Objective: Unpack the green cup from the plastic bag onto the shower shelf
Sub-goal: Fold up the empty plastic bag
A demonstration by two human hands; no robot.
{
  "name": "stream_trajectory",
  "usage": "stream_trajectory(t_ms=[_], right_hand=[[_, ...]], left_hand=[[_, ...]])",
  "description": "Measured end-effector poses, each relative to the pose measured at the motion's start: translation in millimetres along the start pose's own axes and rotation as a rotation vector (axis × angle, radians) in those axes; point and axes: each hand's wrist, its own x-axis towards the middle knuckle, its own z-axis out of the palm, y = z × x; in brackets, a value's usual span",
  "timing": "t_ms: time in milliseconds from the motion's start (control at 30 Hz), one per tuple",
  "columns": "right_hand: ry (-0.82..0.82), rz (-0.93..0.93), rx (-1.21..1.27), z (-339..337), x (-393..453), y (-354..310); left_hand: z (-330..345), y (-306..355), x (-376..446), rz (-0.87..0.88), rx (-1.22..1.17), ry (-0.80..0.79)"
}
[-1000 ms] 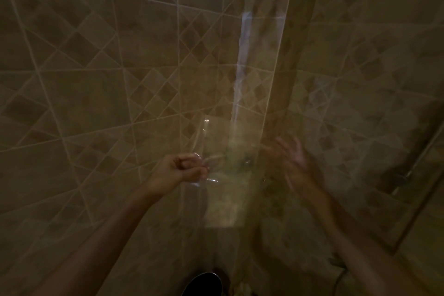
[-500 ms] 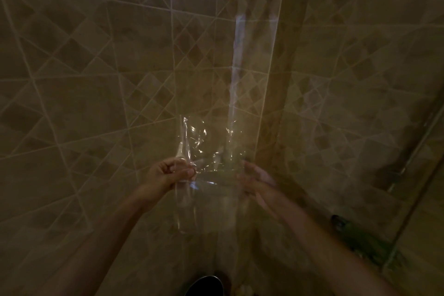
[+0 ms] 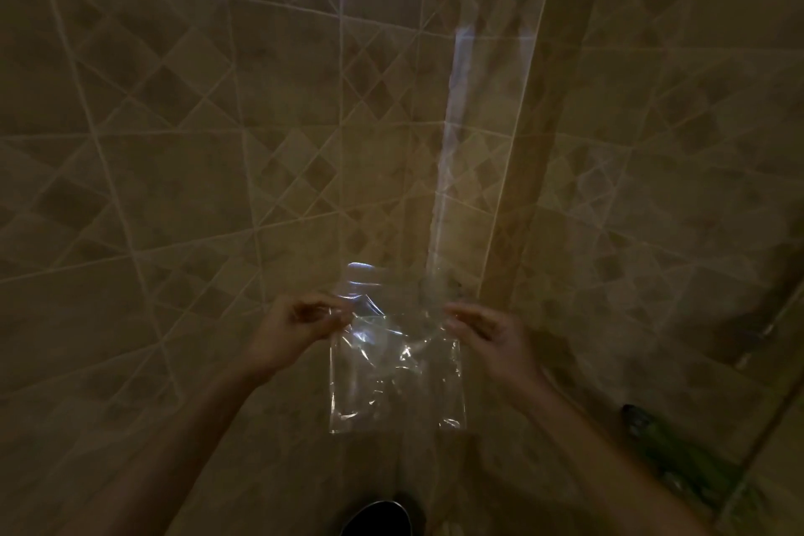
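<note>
Left hand [image 3: 292,329] grip clamped on upper left edge of plastic bag [image 3: 396,379], fingers curled tight. Right hand [image 3: 487,333] grip pinching upper right edge. Bag hangs flat below both grips, clear, crinkled; I see nothing inside. Low and right of right grip, blurred green shape [image 3: 661,444], maybe green cup; can't confirm. Tiled wall [image 3: 174,144] beyond. Dim light.

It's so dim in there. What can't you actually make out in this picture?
- Head view, plastic bag: clear and crinkled between left hand and right hand; darkness hides any cup inside.
- Greenish shape at lower right: blurred, dark, unidentifiable.
- Dark rounded object: cut off by the bottom edge.
- Shower shelf: not recognisable anywhere.
- Fingertips' grip on the bag: blurred.
</note>
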Motion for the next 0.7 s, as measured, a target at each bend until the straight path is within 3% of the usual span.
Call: stream_trajectory(t_ms=[100, 467, 700], right_hand=[[-0.032, 0.012, -0.046, -4, 2, 2], [-0.008, -0.1, -0.265, -8, -4, -4], [-0.055, -0.145, -0.338, -14, -19, -11]], left_hand=[[0, -1, 1, -0.001, 0.096, -0.048], [7, 1, 9, 0.132, 0.444, 0.005], [8, 0, 8, 0.262, 0.65, -0.117]])
